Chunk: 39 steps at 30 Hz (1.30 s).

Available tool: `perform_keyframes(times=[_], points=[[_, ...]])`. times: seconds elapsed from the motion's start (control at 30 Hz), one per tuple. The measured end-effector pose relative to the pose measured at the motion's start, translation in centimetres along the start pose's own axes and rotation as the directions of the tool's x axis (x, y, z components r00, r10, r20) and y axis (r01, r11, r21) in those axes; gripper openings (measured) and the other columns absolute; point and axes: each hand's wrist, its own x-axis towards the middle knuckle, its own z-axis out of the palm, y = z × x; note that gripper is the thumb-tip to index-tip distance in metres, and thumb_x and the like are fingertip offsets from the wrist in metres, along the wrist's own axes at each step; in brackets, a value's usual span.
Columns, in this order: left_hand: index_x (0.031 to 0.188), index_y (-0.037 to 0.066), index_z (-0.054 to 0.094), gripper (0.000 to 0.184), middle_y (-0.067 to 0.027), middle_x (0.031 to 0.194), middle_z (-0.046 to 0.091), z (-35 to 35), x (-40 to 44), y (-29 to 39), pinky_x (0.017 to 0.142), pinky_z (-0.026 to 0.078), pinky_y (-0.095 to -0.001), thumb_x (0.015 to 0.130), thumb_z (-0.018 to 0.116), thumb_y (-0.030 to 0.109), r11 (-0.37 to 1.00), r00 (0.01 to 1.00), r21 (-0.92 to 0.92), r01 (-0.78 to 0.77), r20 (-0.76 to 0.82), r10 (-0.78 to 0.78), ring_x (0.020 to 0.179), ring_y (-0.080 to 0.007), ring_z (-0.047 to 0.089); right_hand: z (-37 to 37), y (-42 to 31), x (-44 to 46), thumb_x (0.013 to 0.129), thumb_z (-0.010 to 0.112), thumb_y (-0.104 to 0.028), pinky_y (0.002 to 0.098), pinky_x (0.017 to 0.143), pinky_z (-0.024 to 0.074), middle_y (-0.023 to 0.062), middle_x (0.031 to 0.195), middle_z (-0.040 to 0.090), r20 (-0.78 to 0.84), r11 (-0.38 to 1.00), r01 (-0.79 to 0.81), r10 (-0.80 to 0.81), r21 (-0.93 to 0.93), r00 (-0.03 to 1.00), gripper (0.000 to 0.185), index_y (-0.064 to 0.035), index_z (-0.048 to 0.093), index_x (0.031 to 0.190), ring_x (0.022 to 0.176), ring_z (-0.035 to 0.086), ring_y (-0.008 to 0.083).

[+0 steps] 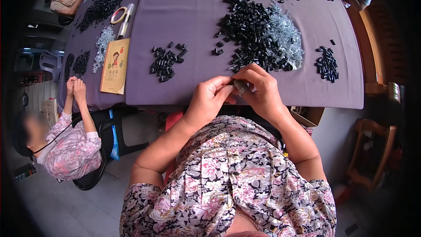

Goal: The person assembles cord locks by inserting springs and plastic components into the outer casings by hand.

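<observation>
At the near edge of the cloth-covered table, my left hand and my right hand meet at their fingertips. Both are closed in a pinch, and whatever sits between the fingers is too small and covered to name. A greyish-green wrap shows around a digit of my right hand. Just beyond the fingers lies a large heap of small black plastic pieces, with a pile of clear plastic pieces against its right side. Left of my hands is a smaller group of black pieces.
More black pieces lie at the right. A yellow booklet, a tape roll and clear pieces are on the left. A co-worker sits there with hands together; another person is farther back. A wooden chair stands right.
</observation>
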Motion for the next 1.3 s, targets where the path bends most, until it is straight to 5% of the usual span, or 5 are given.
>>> perform_keyframes(times=[0.33,0.63,0.93,1.3], points=[[0.117,-0.005,0.065,0.022,-0.0057,0.097,0.071,-0.5,0.7,-0.7,0.072,0.057,-0.0227,0.103,0.056,0.01,0.992,0.993,-0.051,0.117,0.026,-0.116,0.077,-0.0105,0.069,0.3,0.5,-0.1,0.078,0.071,0.006,0.0378,0.073,0.0563,0.0139,0.1,0.065,0.002,0.983,0.12,-0.121,-0.139,0.993,0.026,0.0002,0.069,0.103,0.085,0.068,0.0334],[0.115,-0.006,0.064,0.021,-0.0046,0.09,0.07,0.3,0.9,-0.3,0.07,0.056,-0.0232,0.104,0.055,0.01,0.997,1.0,0.072,0.025,0.009,-0.026,0.076,-0.0101,0.068,-0.3,0.1,0.0,0.067,0.071,0.006,0.0406,0.075,0.0568,0.0147,0.098,0.064,0.002,0.96,0.151,-0.155,-0.237,0.988,0.037,0.0009,0.07,0.104,0.088,0.067,0.0349],[0.114,-0.005,0.067,0.024,-0.0085,0.094,0.072,0.0,1.5,-0.1,0.074,0.058,-0.0261,0.103,0.053,0.011,0.984,0.997,-0.158,0.082,0.003,-0.082,0.081,-0.0138,0.069,-1.9,-0.3,0.6,0.075,0.073,0.005,0.039,0.078,0.0566,0.0137,0.106,0.064,0.139,0.988,-0.132,0.12,0.085,0.983,0.04,0.0006,0.068,0.114,0.091,0.067,0.0342],[0.11,-0.001,0.066,0.021,-0.0058,0.101,0.068,-0.1,1.3,-0.8,0.083,0.059,-0.0324,0.102,0.053,0.012,0.834,0.969,-0.498,0.236,0.051,-0.243,0.092,-0.0143,0.067,0.9,1.4,0.3,0.063,0.075,-0.001,0.0402,0.077,0.0567,0.0138,0.103,0.064,0.066,0.951,0.194,-0.184,-0.242,0.981,0.063,0.0014,0.061,0.124,0.09,0.065,0.0324]])
